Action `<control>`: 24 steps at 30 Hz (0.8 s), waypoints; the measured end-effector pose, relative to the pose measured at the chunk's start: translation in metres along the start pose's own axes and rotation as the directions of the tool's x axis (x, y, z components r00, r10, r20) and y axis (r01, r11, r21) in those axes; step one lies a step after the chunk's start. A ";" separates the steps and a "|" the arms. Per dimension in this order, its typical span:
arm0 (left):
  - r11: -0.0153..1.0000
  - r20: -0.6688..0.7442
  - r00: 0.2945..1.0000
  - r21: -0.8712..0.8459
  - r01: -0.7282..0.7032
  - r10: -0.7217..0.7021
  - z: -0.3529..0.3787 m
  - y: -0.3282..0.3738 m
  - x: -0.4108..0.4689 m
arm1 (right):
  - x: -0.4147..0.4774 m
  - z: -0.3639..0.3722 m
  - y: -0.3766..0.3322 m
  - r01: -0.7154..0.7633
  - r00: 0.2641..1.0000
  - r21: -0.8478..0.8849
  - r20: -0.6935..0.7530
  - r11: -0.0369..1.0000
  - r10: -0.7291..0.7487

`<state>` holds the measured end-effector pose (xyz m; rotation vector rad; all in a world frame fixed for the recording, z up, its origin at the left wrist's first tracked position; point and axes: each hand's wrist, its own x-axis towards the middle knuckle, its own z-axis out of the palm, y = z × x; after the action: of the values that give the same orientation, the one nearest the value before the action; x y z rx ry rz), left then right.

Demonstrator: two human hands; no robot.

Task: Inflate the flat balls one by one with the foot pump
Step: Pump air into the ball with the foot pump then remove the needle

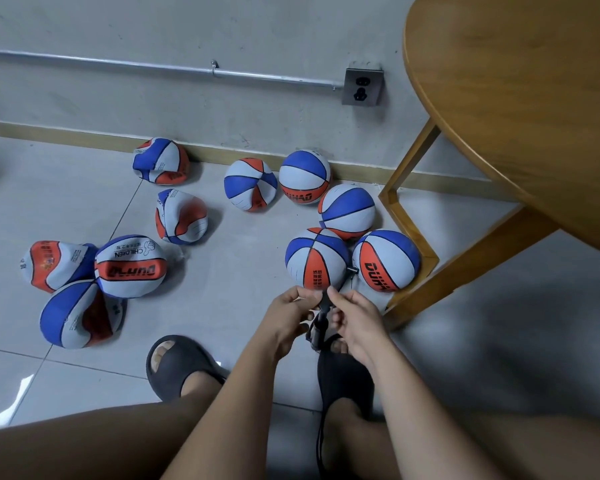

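1. The person is sitting over a tiled floor (222,306), and both hands are meeting at the near edge of a round red, white and blue ball (317,259).
2. The left hand (290,318) is curling its fingers in from the left, pinching at the black pump nozzle (325,302) just under the ball.
3. The right hand (355,318) is pinching the same nozzle from the right with thumb and forefinger; the nozzle's tip is touching the ball's lower side.
4. The foot pump (315,336) is standing just below the hands, at the toe of the right black sandal (343,379); its hose (321,441) is trailing back beside that foot.
5. A second round ball (387,259) is lying just right of the held one, against the wooden table (516,116) leg.
6. Three more rounded balls are resting farther back near the wall (187,36).
7. Crumpled flat balls (130,266) are lying well to the left of the hands, some touching each other.
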<state>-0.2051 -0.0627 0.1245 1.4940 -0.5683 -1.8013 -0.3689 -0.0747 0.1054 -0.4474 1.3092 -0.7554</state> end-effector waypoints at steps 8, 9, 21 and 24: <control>0.992 -0.010 0.993 -0.058 0.116 -0.116 -0.013 -0.048 0.004 | 0.009 -0.015 0.040 -0.081 0.997 -0.005 -0.008 0.997 0.081; 0.992 -0.037 0.992 -0.031 0.122 -0.123 -0.013 -0.051 0.006 | 0.011 -0.017 0.044 -0.082 0.996 -0.032 -0.027 0.996 0.081; 0.991 -0.193 0.981 0.131 0.040 -0.014 0.007 -0.038 0.006 | 0.012 -0.012 0.037 -0.051 0.988 -0.059 -0.150 0.997 0.042; 0.996 -0.096 0.995 0.087 0.013 -0.005 0.004 -0.003 0.001 | 0.002 -0.001 0.007 -0.035 0.995 0.050 -0.087 0.998 0.039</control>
<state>-0.2096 -0.0624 0.1227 1.6344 -0.6007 -1.7209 -0.3681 -0.0709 0.0986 -0.3536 1.3747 -0.7814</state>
